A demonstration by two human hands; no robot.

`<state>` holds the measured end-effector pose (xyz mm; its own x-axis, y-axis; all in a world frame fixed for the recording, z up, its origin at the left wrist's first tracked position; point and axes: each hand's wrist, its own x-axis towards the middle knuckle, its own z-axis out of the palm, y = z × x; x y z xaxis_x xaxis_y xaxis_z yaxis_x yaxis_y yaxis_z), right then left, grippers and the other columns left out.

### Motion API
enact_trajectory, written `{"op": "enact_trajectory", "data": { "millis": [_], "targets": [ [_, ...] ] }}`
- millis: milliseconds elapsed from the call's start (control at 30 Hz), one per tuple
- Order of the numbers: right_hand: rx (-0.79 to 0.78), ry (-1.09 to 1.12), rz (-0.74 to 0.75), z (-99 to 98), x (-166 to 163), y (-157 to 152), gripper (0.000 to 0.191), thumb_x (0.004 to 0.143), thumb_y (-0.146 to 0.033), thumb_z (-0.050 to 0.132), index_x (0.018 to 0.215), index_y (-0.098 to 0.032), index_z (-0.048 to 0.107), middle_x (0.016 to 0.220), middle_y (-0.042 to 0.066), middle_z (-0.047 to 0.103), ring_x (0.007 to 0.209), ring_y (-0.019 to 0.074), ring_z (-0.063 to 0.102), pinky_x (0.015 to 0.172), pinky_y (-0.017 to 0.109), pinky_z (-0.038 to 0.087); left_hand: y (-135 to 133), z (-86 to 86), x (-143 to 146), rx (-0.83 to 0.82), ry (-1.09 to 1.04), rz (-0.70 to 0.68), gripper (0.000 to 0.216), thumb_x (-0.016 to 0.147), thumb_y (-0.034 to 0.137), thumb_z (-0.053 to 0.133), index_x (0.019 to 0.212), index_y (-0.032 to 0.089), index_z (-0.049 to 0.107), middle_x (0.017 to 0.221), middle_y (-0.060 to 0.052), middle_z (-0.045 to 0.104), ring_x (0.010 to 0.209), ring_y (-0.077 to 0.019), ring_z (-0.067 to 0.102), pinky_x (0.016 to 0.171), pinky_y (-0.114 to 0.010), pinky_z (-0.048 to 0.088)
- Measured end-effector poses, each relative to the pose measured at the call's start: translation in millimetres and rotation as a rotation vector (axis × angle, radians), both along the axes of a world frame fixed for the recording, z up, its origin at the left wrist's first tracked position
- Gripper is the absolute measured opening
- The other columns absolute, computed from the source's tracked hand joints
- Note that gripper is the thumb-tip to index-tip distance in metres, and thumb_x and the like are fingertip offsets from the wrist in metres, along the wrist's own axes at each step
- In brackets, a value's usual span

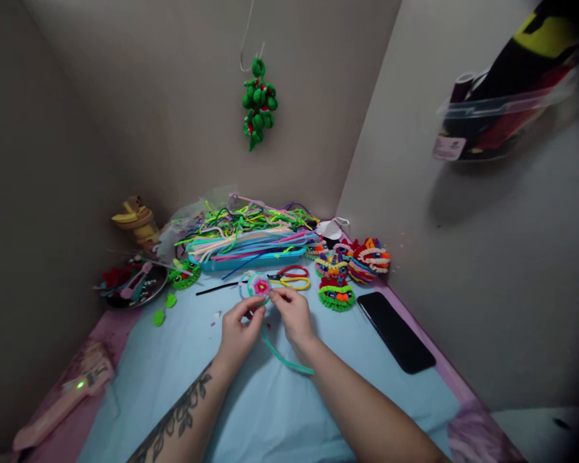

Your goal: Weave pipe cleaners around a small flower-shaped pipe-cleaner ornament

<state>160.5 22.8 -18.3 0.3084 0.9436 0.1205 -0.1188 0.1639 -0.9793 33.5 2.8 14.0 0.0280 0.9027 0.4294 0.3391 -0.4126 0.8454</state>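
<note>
The desk (183, 360), draped in a pale blue cloth, filled the corner where I stood watching. At its back lay a loose heap of many-coloured fuzzy craft wires (251, 233), and a flat black phone (395, 331) sat off to the right near the wall. The person's left hand (236, 334) and right hand (294, 315) were drawn close together over the middle of the desk. The fingertips of both were pinched on the lower rim of a small round coil of pink and teal fuzzy wire (259, 286), which they held just above the cloth, in front of a pair of red and yellow handled scissors (292, 276). A loose teal wire tail (282, 357) trailed from the coil back between the wrists. To my eye the coil looked nearly weightless, soft in its pile but springy in its core, so it would bend readily and hold a shape. It seemed likely to unwind if let go, so gripping it flat across its rim looked safest, with the tail taken close to where it leaves the coil.
</note>
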Motion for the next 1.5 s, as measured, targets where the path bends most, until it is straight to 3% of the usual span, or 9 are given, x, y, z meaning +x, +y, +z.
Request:
{"op": "enact_trajectory", "data": {
  "millis": [233, 467, 900, 1000, 1133, 1233, 1333, 1400, 1500],
  "targets": [
    [0.052, 0.087, 0.078, 2.0, -1, 2, 0.014, 0.068, -0.031, 0.069, 0.062, -0.020, 0.065, 0.073, 0.001, 0.058, 0.077, 0.0172, 0.052, 0.075, 0.030, 0.039, 5, -4.5, -1, -0.161, -0.179, 0.026, 0.017, 0.071, 0.024, 0.066, 0.085, 0.016, 0.067, 0.076, -0.004, 0.070, 0.063, -0.0134, 0.061, 0.060, -0.023, 0.047],
    [0.006, 0.112, 0.074, -0.8, -2, 6, 0.017, 0.068, -0.033, 0.067, 0.058, -0.020, 0.063, 0.092, 0.004, 0.054, 0.093, 0.0209, 0.050, 0.089, 0.034, 0.035, 10, -13.3, -1, -0.278, -0.364, -0.044, 0.023, 0.070, 0.027, 0.069, 0.090, 0.015, 0.066, 0.073, -0.003, 0.068, 0.064, -0.0125, 0.059, 0.061, -0.022, 0.046],
    [0.012, 0.025, 0.114, 0.9, -1, 4, 0.021, 0.072, -0.037, 0.063, 0.061, -0.019, 0.062, 0.110, 0.007, 0.053, 0.103, 0.0226, 0.052, 0.090, 0.034, 0.039, 9, -7.4, 2, -0.333, -0.365, -0.092, 0.037, 0.069, 0.033, 0.072, 0.100, 0.014, 0.068, 0.070, -0.002, 0.068, 0.057, -0.0112, 0.057, 0.053, -0.021, 0.045],
    [0.005, -0.063, 0.104, 4.6, 0, 1, 0.020, 0.074, -0.037, 0.062, 0.067, -0.019, 0.064, 0.108, 0.008, 0.054, 0.100, 0.0226, 0.053, 0.082, 0.032, 0.042, 11, -8.2, 0, -0.336, -0.388, -0.019, 0.038, 0.066, 0.033, 0.074, 0.099, 0.014, 0.069, 0.076, -0.004, 0.070, 0.062, -0.0126, 0.060, 0.057, -0.022, 0.047],
    [0.083, -0.358, 0.003, 13.8, -1, -7, 0.017, 0.077, -0.036, 0.060, 0.071, -0.020, 0.064, 0.088, 0.006, 0.054, 0.092, 0.0216, 0.053, 0.080, 0.034, 0.041, 15, -7.4, -3, -0.333, -0.415, 0.056, 0.039, 0.066, 0.033, 0.074, 0.099, 0.015, 0.070, 0.074, -0.003, 0.070, 0.062, -0.0124, 0.060, 0.058, -0.022, 0.046],
    [0.109, -0.529, 0.102, 20.2, -7, -15, 0.015, 0.072, -0.033, 0.067, 0.064, -0.021, 0.062, 0.078, 0.003, 0.052, 0.085, 0.0200, 0.052, 0.079, 0.033, 0.040, 16, -6.3, -5, -0.334, -0.432, 0.054, 0.036, 0.065, 0.031, 0.075, 0.097, 0.014, 0.070, 0.072, -0.003, 0.070, 0.062, -0.0121, 0.060, 0.058, -0.022, 0.046],
    [0.122, -0.531, 0.207, 24.3, -9, -20, 0.012, 0.075, -0.025, 0.063, 0.064, -0.021, 0.062, 0.078, 0.002, 0.052, 0.082, 0.0182, 0.052, 0.076, 0.031, 0.041, 18, -6.5, -8, -0.323, -0.430, 0.044, 0.034, 0.065, 0.030, 0.074, 0.094, 0.013, 0.070, 0.071, -0.002, 0.069, 0.060, -0.0114, 0.058, 0.057, -0.021, 0.045],
    [0.175, -0.490, 0.173, 26.2, -5, -19, 0.012, 0.078, -0.021, 0.058, 0.067, -0.021, 0.062, 0.082, 0.002, 0.051, 0.084, 0.0175, 0.052, 0.077, 0.030, 0.041, 20, -7.7, -10, -0.314, -0.419, 0.053, 0.033, 0.066, 0.031, 0.074, 0.093, 0.013, 0.070, 0.071, -0.003, 0.069, 0.060, -0.0110, 0.058, 0.056, -0.021, 0.044],
    [0.243, -0.534, -0.037, 26.5, 9, -12, 0.014, 0.079, -0.020, 0.055, 0.069, -0.021, 0.064, 0.092, 0.005, 0.049, 0.092, 0.0194, 0.050, 0.081, 0.032, 0.041, 22, -9.7, -10, -0.343, -0.435, 0.050, 0.034, 0.065, 0.032, 0.074, 0.093, 0.013, 0.070, 0.071, -0.003, 0.069, 0.060, -0.0112, 0.058, 0.056, -0.021, 0.043]
  ]
}}
